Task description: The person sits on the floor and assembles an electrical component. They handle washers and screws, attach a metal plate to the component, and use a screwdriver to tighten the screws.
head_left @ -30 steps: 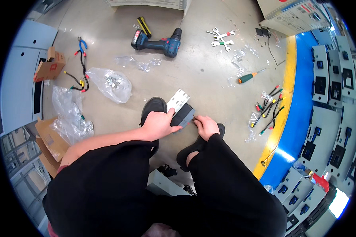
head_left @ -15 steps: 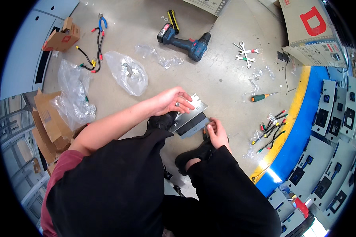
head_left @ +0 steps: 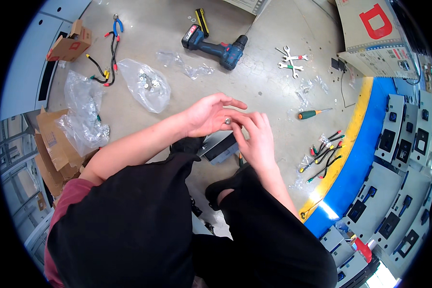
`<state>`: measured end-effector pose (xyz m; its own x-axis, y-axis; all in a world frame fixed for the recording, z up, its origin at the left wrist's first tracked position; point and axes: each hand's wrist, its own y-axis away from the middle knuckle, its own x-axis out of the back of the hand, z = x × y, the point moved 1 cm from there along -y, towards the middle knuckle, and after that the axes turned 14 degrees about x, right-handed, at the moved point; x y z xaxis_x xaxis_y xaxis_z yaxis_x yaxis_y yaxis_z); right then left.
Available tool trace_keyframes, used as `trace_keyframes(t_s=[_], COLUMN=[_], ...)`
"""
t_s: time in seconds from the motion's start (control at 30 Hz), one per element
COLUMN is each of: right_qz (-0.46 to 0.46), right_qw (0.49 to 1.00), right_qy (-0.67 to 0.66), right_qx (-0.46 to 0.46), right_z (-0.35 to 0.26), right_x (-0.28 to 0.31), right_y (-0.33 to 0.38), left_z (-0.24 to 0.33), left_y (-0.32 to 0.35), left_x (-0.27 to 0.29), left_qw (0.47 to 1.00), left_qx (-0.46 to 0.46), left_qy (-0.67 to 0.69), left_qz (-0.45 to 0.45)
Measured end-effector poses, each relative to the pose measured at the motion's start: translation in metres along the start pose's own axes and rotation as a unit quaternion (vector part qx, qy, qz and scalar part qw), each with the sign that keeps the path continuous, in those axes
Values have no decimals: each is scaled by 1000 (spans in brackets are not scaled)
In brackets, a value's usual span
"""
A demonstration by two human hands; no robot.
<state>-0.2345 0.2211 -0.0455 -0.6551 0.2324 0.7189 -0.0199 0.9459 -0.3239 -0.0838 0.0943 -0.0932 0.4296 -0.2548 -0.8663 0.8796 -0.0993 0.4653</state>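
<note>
My left hand (head_left: pixel 209 115) is turned palm up, its lower fingers curled around a small round metal piece, like a nut (head_left: pixel 227 121). From the right, my right hand (head_left: pixel 257 139) meets it, thumb and forefinger pinching at the same piece. Index finger and thumb of the left hand stretch out above. Below the hands, between my black shoes, stands a grey metal box (head_left: pixel 221 152) with a dark strip along it; the hands partly cover it. A tool with an orange and dark handle (head_left: pixel 241 159) shows beside the box, mostly hidden by my right leg.
Ahead lie a cordless drill (head_left: pixel 218 50), a yellow-black knife (head_left: pixel 201 23), a clear bag of fasteners (head_left: pixel 146 86) and several wrenches (head_left: pixel 293 62). To the right are a screwdriver (head_left: pixel 308 114) and black cables (head_left: pixel 326 156); at left, blue-handled pliers (head_left: pixel 117 24) and cardboard boxes (head_left: pixel 57 139).
My right hand has left the grey box and come up to my left hand, where its fingers now meet the small metal piece. The left hand has shifted slightly right.
</note>
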Motion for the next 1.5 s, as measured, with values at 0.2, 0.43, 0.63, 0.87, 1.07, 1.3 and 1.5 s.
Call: trace_keyframes(t_s=[0.2, 0.43, 0.63, 0.87, 1.07, 1.3, 1.5], right_qz=[-36, 92, 165, 157, 167, 197, 236], right_qw=[999, 995, 980, 985, 974, 912, 894], right_qy=[12, -15, 36, -66, -111, -190, -204], right_qx=[3, 36, 104, 30, -107, -306, -320], right_z=[8, 8, 6, 7, 30, 88, 106], right_x=[-4, -3, 9, 4, -3, 0, 2], right_y=[-7, 3, 10, 16, 32, 74, 89], left_z=[-1, -20, -22, -9, -26, -46, -50], left_y=[-1, 6, 28, 30, -8, -44, -55], left_x=[-11, -13, -40, -46, 44, 87, 104], left_qw=[999, 945, 864, 753, 932, 954, 945], left_qx=[-25, -129, -240, -293, -74, 57, 108], left_qy=[8, -250, -400, -542, -225, -115, -172], left_qz=[29, 167, 192, 231, 276, 271, 257])
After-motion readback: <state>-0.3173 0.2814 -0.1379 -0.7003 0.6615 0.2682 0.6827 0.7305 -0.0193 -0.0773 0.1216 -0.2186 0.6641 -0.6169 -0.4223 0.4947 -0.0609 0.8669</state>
